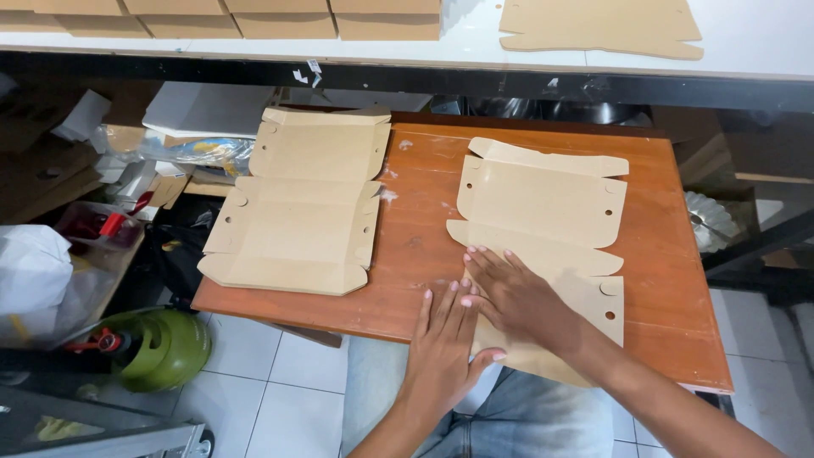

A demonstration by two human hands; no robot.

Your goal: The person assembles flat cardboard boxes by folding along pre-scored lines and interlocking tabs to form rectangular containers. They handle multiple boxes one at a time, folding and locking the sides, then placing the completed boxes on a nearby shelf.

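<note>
1. Two hands are down on one flat brown box blank [543, 203], which lies on the right half of the wooden table [424, 246]. My left hand [443, 348] rests at the blank's near left corner. My right hand [517, 293] lies across its lower panel.

2. My fingers are open and spread on both hands, palms flat, pinching nothing. They press, they do not grip.

3. The near end of the blank hangs past the table edge above my lap. I judge that part the weakest: with nothing under it, hard pressing there could bend the card off its score line or tear it at a notch.

4. Flat palms hold only by friction. If I push sideways, the whole blank could slide on the smooth wood and the crease would come out crooked.

5. My right wrist crosses close over my left fingers [449, 301]. A fast fold could catch them under the card.

6. The side tabs with round holes [609, 290] sit just beside my right forearm; a careless sweep could crumple them.

7. A stack of blanks [305, 203] lies on the table's left side, its near left corner jutting past the edge. A knock to the table could tip it toward the green gas cylinder [161, 343] on the floor.
</note>
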